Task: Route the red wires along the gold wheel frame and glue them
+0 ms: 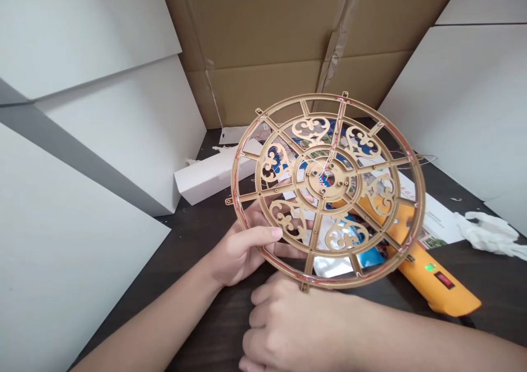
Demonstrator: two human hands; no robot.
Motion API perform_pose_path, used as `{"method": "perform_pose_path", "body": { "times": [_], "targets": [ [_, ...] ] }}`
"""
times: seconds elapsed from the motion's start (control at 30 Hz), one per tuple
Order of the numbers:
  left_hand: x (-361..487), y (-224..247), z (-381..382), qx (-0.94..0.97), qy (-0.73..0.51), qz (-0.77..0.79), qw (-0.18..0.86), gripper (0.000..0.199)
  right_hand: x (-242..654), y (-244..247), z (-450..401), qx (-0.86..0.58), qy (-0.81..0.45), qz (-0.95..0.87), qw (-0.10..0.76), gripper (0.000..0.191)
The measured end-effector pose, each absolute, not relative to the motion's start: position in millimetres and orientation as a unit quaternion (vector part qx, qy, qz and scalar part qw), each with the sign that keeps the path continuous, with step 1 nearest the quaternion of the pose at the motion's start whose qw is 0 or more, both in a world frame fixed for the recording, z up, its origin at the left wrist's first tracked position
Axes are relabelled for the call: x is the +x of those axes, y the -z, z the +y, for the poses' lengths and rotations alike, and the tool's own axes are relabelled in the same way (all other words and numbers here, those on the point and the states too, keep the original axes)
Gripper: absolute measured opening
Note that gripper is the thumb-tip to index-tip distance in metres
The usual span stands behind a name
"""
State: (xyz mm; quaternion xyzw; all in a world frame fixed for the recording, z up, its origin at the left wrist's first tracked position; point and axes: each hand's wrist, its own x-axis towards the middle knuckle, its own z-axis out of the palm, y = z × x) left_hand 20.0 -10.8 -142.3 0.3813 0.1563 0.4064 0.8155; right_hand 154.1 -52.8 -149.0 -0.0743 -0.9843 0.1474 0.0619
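Where the hands are: two, both at the near edge of the wheel (340,181), above the dark table (197,240).
Left hand (239,254): comes in from the lower left, partly closed, with the thumb across the front of the rim and the fingers behind it, gripping the wheel.
Right hand (284,328): comes in from the lower right, knuckles up and fingers curled, right under the lower rim; whether it has hold of the wheel cannot be told.
Wheel: one, held up nearly upright and tilted slightly, in front of the person. It is gold-coloured and openwork, with a rim, an inner ring, a hub, six scroll panels and six small tabs around the edge. Thin red wire runs along the rim and up to the hub.
Tool: one orange tool (436,279), lying behind the wheel's lower right, with a green light and a red switch.
Papers: several printed sheets (436,218) lie under and behind the wheel.
Beyond: one white box (214,175), one crumpled white cloth (488,232), white boards (82,251) at the sides, and cardboard (255,37) at the back.
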Motion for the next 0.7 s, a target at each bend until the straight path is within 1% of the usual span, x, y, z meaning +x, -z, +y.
{"method": "perform_pose_path", "body": {
  "times": [0.13,0.37,0.53,0.7],
  "targets": [
    [19.4,141.7,-10.1,0.359,-0.386,0.148,0.837,0.060,154.9,152.5,-54.2,-0.079,-0.141,-0.984,0.080,0.037],
    [19.1,139.8,-5.7,0.311,-0.438,0.153,0.830,0.059,154.5,145.4,-52.2,-0.073,-0.138,-0.987,0.025,0.036],
    [9.9,142.6,-1.3,0.276,-0.466,0.160,0.825,0.061,156.1,148.0,-54.8,-0.112,-0.147,-0.980,0.069,0.037],
    [8.3,142.2,0.1,0.271,-0.464,0.152,0.829,0.065,158.7,143.4,-54.2,-0.137,-0.176,-0.972,0.069,0.047]
  ]
}}
